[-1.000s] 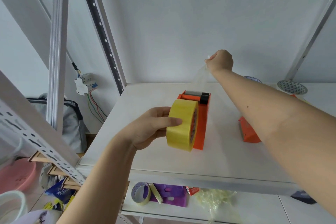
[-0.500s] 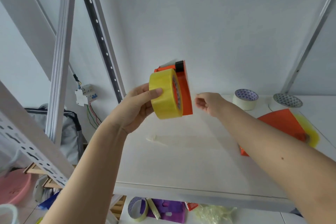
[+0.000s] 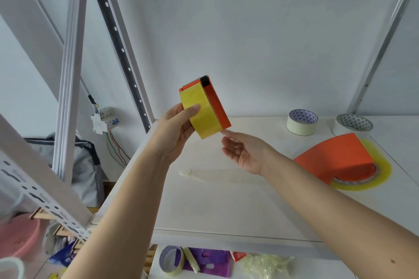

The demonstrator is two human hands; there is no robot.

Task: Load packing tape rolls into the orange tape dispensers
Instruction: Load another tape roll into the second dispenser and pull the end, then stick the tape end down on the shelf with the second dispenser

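Note:
My left hand holds an orange tape dispenser with a yellow tape roll seated in it, lifted above the white shelf; my thumb presses on the roll's face. My right hand is open, palm up, just below and right of the dispenser, its fingertips close to the dispenser's lower corner. A second orange dispenser lies on its side at the right of the shelf with a yellow roll in it. A torn strip of clear tape lies flat on the shelf under my hands.
Two pale tape rolls stand at the back right of the shelf. Metal rack posts rise at left and right. The lower shelf holds another roll, a purple item and crumpled plastic. A breaker box hangs at left.
My left hand raised the loaded dispenser off the shelf. My right hand let go of the pulled tape strip, which now lies on the shelf, and came back open beneath the dispenser.

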